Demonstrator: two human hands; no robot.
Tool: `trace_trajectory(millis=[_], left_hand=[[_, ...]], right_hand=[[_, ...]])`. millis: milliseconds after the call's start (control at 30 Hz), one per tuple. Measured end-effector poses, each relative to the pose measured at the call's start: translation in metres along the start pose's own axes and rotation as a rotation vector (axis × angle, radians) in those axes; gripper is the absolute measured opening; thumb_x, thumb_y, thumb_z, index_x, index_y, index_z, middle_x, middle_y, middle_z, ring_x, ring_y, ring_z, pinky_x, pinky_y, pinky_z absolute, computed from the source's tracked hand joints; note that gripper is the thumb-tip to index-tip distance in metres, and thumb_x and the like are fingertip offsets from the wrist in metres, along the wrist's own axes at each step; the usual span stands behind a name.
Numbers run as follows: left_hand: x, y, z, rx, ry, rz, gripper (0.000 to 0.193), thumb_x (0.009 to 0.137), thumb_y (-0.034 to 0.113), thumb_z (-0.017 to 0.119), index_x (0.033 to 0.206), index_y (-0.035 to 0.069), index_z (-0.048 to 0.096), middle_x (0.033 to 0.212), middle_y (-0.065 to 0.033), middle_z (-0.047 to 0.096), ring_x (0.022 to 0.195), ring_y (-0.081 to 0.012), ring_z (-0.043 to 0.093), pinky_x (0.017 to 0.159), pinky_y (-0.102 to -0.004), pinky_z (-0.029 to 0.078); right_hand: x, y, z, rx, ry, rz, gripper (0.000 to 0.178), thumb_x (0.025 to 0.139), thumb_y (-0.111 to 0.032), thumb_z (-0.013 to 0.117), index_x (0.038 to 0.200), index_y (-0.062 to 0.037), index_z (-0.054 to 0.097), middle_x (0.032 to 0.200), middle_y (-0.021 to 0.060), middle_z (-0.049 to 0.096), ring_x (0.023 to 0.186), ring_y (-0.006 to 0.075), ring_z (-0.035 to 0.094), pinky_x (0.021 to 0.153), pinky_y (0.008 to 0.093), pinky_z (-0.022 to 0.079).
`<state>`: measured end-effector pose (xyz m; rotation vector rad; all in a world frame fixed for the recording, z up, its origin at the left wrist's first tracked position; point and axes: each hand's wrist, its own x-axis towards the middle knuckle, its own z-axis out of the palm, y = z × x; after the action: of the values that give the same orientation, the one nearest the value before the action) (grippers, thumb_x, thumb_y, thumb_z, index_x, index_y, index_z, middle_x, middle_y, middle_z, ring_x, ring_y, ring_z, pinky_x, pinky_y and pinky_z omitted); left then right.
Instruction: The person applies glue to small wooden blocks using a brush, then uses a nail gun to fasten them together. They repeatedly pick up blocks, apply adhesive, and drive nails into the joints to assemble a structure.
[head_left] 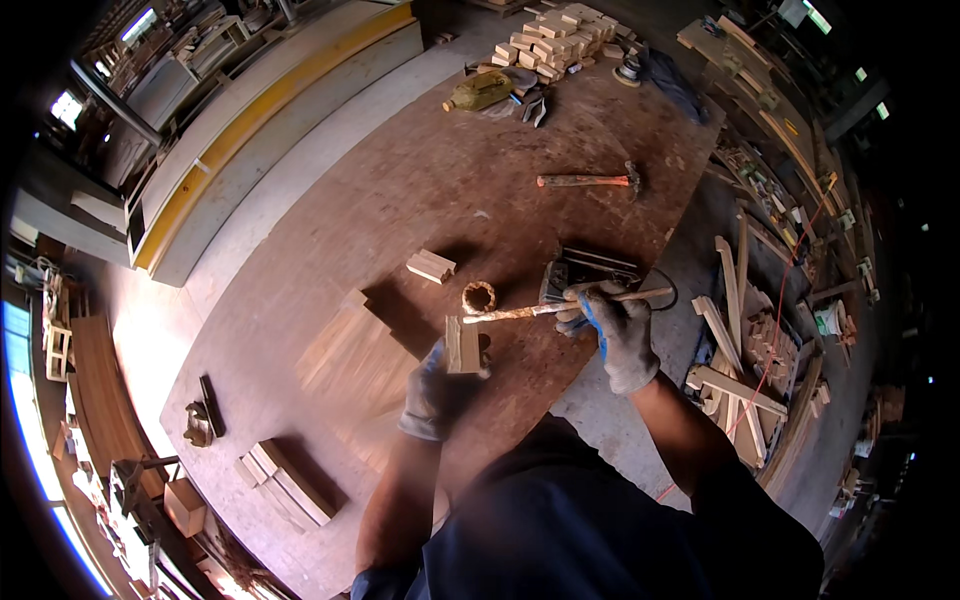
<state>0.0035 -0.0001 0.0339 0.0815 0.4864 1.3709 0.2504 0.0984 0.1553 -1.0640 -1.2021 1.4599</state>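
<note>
In a grey glove, my left hand point(428, 402) grips a short wooden block point(463, 346) with a notched end, held up over the brown table. My right hand point(622, 338), in a grey and blue glove, is closed around a thin stick point(528, 311). The stick's pale, crusted end reaches left to just above the block. Behind that tip stands a small round pot point(466, 298) with a crusted, tan rim and dark inside. Left of the pot lies another short wooden block point(431, 266). A dark box-like object point(590, 272) sits partly hidden behind my right hand.
The brown table point(330, 230) bears a flat wooden panel point(345, 370), stacked wood strips point(285, 483), a hand plane point(203, 415) and a hammer point(585, 181). Farther back are a yellowish bottle point(480, 91) and piled blocks point(555, 42). Timber point(735, 385) lies off the right edge.
</note>
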Motion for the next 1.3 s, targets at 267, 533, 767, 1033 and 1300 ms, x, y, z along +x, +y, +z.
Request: trace_trajectory(millis=[267, 533, 767, 1033, 1300], left_hand=[[0.000, -0.003, -0.013, -0.024, 0.024, 0.016, 0.053, 0.109, 0.040, 0.053, 0.149, 0.005, 0.055, 0.138, -0.0208, 0.067, 0.112, -0.0322, 0.068, 0.093, -0.0459, 0.058], [-0.002, -0.006, -0.020, 0.580, 0.043, 0.134, 0.055, 0.111, 0.040, 0.050, 0.151, 0.003, 0.053, 0.142, -0.0235, 0.064, 0.115, -0.0333, 0.068, 0.095, -0.0470, 0.057], [-0.009, 0.006, 0.006, -0.041, -0.025, 0.012, 0.046, 0.109, 0.021, 0.061, 0.147, -0.003, 0.053, 0.132, -0.0193, 0.068, 0.115, -0.0257, 0.068, 0.095, -0.0400, 0.059], [-0.007, 0.002, -0.007, 0.306, -0.031, 0.106, 0.048, 0.114, 0.030, 0.050, 0.148, -0.004, 0.051, 0.135, -0.0213, 0.065, 0.117, -0.0294, 0.065, 0.096, -0.0442, 0.058], [-0.006, 0.001, 0.001, 0.066, 0.074, 0.043, 0.048, 0.109, 0.032, 0.051, 0.144, 0.000, 0.059, 0.132, -0.0218, 0.070, 0.103, -0.0326, 0.070, 0.089, -0.0449, 0.058]], right_hand=[[-0.011, -0.013, 0.000, -0.198, -0.312, -0.106, 0.018, 0.109, -0.006, 0.057, 0.116, 0.0053, 0.069, 0.102, 0.0127, 0.075, 0.094, 0.0173, 0.073, 0.084, 0.0327, 0.063], [-0.003, -0.010, 0.005, -0.155, -0.200, 0.018, 0.021, 0.111, -0.008, 0.053, 0.117, 0.0041, 0.069, 0.104, 0.0134, 0.074, 0.094, 0.0183, 0.073, 0.085, 0.0329, 0.062], [-0.004, -0.014, 0.008, -0.113, -0.136, -0.046, 0.020, 0.111, -0.008, 0.055, 0.117, 0.0039, 0.069, 0.101, 0.0122, 0.075, 0.092, 0.0177, 0.073, 0.083, 0.0326, 0.062], [-0.002, -0.013, 0.000, -0.123, -0.055, -0.004, 0.020, 0.110, -0.010, 0.057, 0.116, 0.0039, 0.070, 0.101, 0.0137, 0.077, 0.089, 0.0202, 0.075, 0.080, 0.0330, 0.062], [0.003, -0.008, -0.009, -0.069, -0.090, -0.077, 0.023, 0.110, -0.013, 0.058, 0.121, 0.0049, 0.068, 0.103, 0.0148, 0.076, 0.092, 0.0194, 0.074, 0.084, 0.0342, 0.062]])
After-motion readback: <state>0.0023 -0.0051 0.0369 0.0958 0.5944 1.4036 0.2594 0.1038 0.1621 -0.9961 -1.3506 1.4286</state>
